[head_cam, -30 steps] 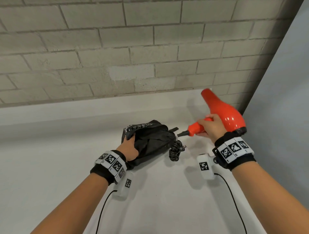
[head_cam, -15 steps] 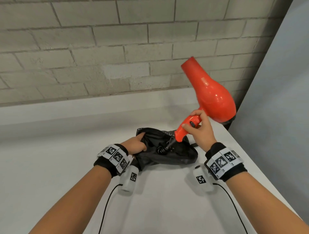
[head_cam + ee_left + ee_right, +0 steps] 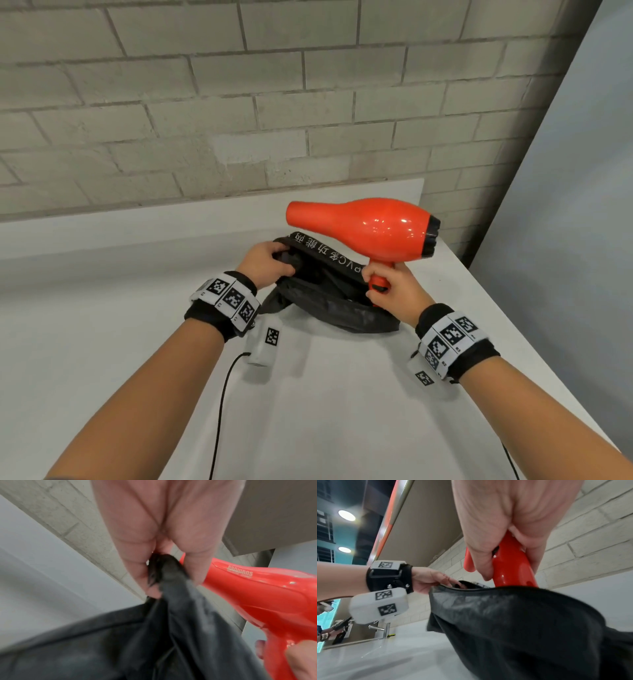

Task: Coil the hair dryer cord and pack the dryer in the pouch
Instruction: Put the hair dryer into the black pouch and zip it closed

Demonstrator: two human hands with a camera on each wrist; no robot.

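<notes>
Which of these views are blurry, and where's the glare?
Head view: sharp, with bright glare spots on the hair dryer. Left wrist view: pouch fabric smeared and soft. Right wrist view: pouch and table blurred, ceiling lights flaring.

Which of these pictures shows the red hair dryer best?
The head view: the whole dryer shows, nozzle to rear grille, handle held by the right hand. The left wrist view shows its side, cut off at the edge; the right wrist view shows only the handle.

White counter (image 3: pixel 102 342) runs along the brick wall, right edge cut at an angle. Black pouch (image 3: pixel 339 308) lies on it near the back right corner, rim lifted off the surface.
</notes>
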